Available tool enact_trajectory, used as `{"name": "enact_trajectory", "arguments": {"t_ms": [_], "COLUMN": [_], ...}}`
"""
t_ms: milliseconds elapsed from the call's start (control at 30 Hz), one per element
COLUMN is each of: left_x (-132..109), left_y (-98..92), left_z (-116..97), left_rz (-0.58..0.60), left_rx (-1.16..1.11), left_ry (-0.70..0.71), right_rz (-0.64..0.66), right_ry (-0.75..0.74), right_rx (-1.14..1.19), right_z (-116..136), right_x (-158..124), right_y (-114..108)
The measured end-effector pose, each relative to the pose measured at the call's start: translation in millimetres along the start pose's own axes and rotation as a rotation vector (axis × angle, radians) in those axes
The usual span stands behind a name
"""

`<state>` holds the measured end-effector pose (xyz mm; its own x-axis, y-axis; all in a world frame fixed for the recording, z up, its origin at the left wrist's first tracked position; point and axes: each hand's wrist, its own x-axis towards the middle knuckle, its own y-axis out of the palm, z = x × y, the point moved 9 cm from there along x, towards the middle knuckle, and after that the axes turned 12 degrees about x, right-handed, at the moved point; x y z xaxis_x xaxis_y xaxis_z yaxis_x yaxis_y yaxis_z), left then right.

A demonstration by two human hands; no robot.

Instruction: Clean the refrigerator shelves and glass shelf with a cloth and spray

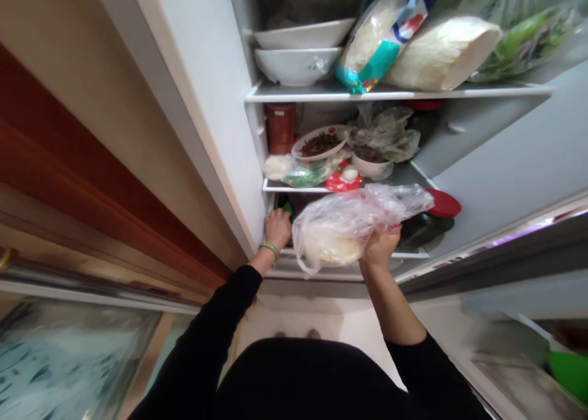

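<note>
I am facing an open fridge. My right hand (380,243) is closed on a clear plastic bag (342,227) with something pale and round inside, held in front of the lower shelf (413,255). My left hand (277,229), a green bangle on its wrist, reaches into the left end of that lower shelf with its fingers curled around something small and green that I cannot make out. Both sleeves are black.
The top shelf (399,92) carries two stacked white bowls (296,63), a blue-and-white packet (381,37), a pale cabbage (443,52) and bagged greens. The middle shelf holds a red jar (281,128), a plate of dark food (320,143), bowls and bags. A red lid (443,204) sits lower right. The fridge door (505,248) stands open at right.
</note>
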<state>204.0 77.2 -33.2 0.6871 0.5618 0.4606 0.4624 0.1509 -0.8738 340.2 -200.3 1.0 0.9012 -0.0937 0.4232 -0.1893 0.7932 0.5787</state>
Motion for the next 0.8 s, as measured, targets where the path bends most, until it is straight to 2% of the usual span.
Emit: {"name": "enact_trajectory", "arguments": {"t_ms": [67, 133, 200, 267, 333, 400, 500, 567, 600, 667, 700, 767, 800], "left_x": [1, -1, -7, -21, -40, -65, -97, -107, -110, -115, -117, -117, -116], "left_y": [-5.2, -13.6, -24.3, -35.6, -47.5, -63.9, -89.1, -101.9, -107.9, -120.5, -125.9, -128.4, -124.0], "left_z": [3, 7, 12, 13, 11, 8, 3, -6, -12, -27, -36, -66, -84], "left_rz": [-0.032, -0.092, -0.175, -0.259, -0.331, -0.443, -0.579, -0.565, -0.552, -0.571, -0.591, -0.557, -0.481], "left_rx": [-0.063, -0.137, -0.214, -0.289, -0.35, -0.477, -0.708, -0.754, -0.737, -0.667, -0.621, -0.529, -0.49], "left_ry": [-0.038, -0.09, -0.145, -0.19, -0.218, -0.24, -0.217, -0.15, -0.106, 0.007, 0.079, 0.268, 0.383], "right_rz": [-0.113, -0.25, -0.332, -0.337, -0.271, -0.104, 0.35, 0.613, 0.676, 0.649, 0.602, 0.555, 0.551], "right_ry": [0.046, 0.067, 0.052, 0.036, 0.055, 0.107, 0.163, 0.16, 0.157, 0.216, 0.304, 0.583, 0.735], "right_rx": [-0.064, -0.135, -0.202, -0.264, -0.311, -0.347, -0.401, -0.41, -0.398, -0.318, -0.243, -0.039, 0.071], "right_z": [-20, -40, -56, -69, -82, -95, -101, -89, -79, -57, -49, -43, -42], "right_x": [0, 7, 17, 19, 8, -14, -54, -77, -82, -83, -82, -94, -104], "right_y": [-24, -38, -38, -24, -3, 24, 67, 79, 77, 60, 49, 34, 31]}}
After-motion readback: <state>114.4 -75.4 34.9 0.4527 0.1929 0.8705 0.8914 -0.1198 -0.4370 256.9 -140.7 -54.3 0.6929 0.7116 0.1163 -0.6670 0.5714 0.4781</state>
